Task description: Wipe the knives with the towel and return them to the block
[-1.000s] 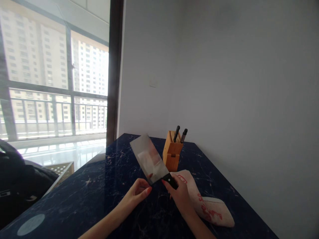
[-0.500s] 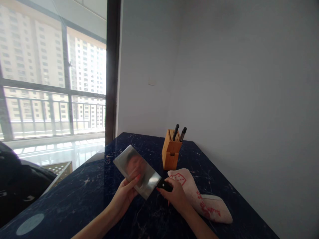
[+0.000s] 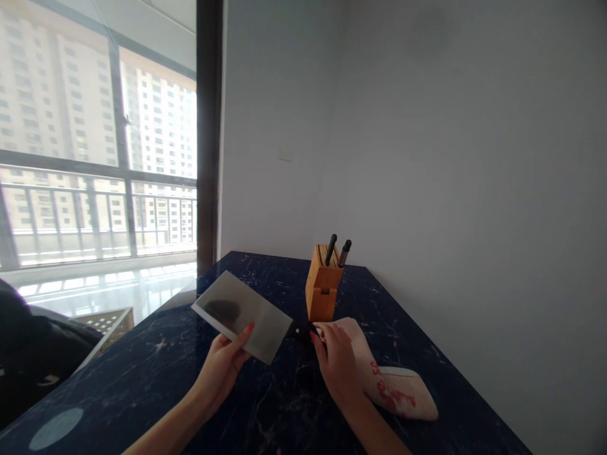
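Observation:
A broad steel cleaver [image 3: 251, 316] is tilted over the table, its blade reaching up to the left and its black handle [image 3: 298, 330] pointing right. My left hand [image 3: 222, 366] grips the blade's lower edge, thumb flat on the face and fingers underneath. Just beyond the handle's end, my right hand [image 3: 337, 361] lies over the left corner of a folded whitish towel [image 3: 403, 392] with red print. Its thumb stands apart from the fingers, near the handle. The wooden knife block [image 3: 323, 291] stands behind the towel, with two black-handled tools in its top.
The dark blue marbled table [image 3: 265, 404] carries a pale round patch [image 3: 57, 428] at near left. A grey wall [image 3: 455, 189] borders its right side. Dark fabric [image 3: 38, 354] and a perforated light-coloured seat [image 3: 116, 322] are at left, before a large window [image 3: 95, 208].
The cleaver has moved left and slightly up in my left hand, its handle coming away from my right hand. My right hand has moved onto the towel's corner. The view has shifted slightly.

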Demonstrator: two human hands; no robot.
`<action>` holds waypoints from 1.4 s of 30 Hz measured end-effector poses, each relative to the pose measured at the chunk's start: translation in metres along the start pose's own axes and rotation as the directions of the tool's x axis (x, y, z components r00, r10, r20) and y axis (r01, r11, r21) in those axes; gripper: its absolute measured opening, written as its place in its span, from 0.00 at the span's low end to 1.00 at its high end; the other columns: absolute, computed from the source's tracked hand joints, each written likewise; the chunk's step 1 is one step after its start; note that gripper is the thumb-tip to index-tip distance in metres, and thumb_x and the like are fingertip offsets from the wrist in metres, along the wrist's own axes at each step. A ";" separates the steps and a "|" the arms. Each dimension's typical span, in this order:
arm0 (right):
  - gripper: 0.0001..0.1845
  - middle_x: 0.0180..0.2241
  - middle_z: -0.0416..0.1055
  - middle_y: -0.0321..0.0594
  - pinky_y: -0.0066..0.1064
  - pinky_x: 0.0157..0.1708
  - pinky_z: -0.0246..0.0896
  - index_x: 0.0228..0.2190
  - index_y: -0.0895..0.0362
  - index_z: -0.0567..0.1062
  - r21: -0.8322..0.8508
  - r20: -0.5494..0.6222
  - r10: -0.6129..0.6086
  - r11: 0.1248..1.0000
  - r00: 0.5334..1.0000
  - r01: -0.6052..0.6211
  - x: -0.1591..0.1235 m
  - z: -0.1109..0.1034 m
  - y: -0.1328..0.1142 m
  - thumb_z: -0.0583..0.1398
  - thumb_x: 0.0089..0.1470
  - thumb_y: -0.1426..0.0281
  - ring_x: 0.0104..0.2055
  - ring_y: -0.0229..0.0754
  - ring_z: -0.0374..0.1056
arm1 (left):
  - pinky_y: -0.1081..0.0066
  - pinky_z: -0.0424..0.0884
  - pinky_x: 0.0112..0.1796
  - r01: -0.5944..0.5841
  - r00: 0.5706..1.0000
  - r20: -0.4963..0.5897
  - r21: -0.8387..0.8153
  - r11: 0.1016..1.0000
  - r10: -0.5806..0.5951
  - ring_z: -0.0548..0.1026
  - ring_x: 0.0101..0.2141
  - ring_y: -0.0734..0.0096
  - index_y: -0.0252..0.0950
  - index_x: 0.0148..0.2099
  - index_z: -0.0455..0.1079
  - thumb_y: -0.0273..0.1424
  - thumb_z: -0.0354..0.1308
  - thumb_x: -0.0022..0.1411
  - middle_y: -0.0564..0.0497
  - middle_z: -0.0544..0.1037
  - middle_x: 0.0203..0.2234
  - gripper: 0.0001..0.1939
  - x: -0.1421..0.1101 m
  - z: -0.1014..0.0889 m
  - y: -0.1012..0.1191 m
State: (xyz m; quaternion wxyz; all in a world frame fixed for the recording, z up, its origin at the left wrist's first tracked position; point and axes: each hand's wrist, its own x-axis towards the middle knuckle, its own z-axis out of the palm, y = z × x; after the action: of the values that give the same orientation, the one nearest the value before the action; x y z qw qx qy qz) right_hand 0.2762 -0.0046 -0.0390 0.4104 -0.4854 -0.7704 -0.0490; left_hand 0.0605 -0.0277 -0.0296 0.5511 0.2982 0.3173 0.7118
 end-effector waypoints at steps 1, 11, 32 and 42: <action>0.13 0.38 0.69 0.43 0.37 0.41 0.54 0.42 0.56 0.68 -0.062 -0.006 0.010 0.998 1.000 -0.011 0.000 0.001 0.004 0.49 0.57 0.71 0.41 0.45 0.63 | 0.68 0.76 0.35 -0.020 1.000 -0.007 0.009 1.000 0.020 0.77 0.34 0.60 0.30 0.38 0.72 0.24 0.66 0.45 0.47 0.79 0.32 0.15 0.002 -0.001 0.002; 0.12 0.37 0.70 0.45 0.37 0.38 0.51 0.39 0.55 0.70 -0.400 0.083 0.038 0.916 0.996 -0.002 -0.010 0.014 0.026 0.59 0.49 0.71 0.41 0.50 0.64 | 0.69 0.74 0.37 -0.076 0.997 -0.017 0.122 0.990 0.078 0.76 0.38 0.60 0.30 0.41 0.70 0.31 0.65 0.47 0.47 0.79 0.35 0.18 0.002 -0.004 0.001; 0.09 0.28 0.72 0.38 0.34 0.34 0.45 0.28 0.56 0.70 -0.410 0.156 0.157 0.908 0.975 -0.080 0.001 0.001 0.018 0.51 0.54 0.77 0.33 0.43 0.68 | 0.65 0.69 0.42 -0.185 0.979 0.012 0.462 0.867 0.203 0.74 0.41 0.55 0.31 0.40 0.70 0.41 0.64 0.45 0.47 0.79 0.35 0.22 0.001 -0.009 -0.001; 0.08 0.27 0.71 0.37 0.34 0.36 0.43 0.29 0.56 0.65 -0.273 -0.042 0.047 0.960 0.998 -0.057 0.004 -0.005 0.000 0.50 0.50 0.79 0.30 0.40 0.66 | 0.62 0.72 0.39 -0.097 0.995 0.016 0.388 0.917 0.099 0.74 0.41 0.53 0.33 0.39 0.69 0.41 0.65 0.41 0.46 0.78 0.37 0.24 -0.017 0.002 -0.007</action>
State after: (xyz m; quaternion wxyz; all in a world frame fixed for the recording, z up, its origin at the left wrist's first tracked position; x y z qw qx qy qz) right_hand 0.2783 -0.0043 -0.0334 0.3539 -0.5567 -0.7358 -0.1531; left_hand 0.0694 -0.0424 -0.0352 0.4443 0.4157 0.4376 0.6620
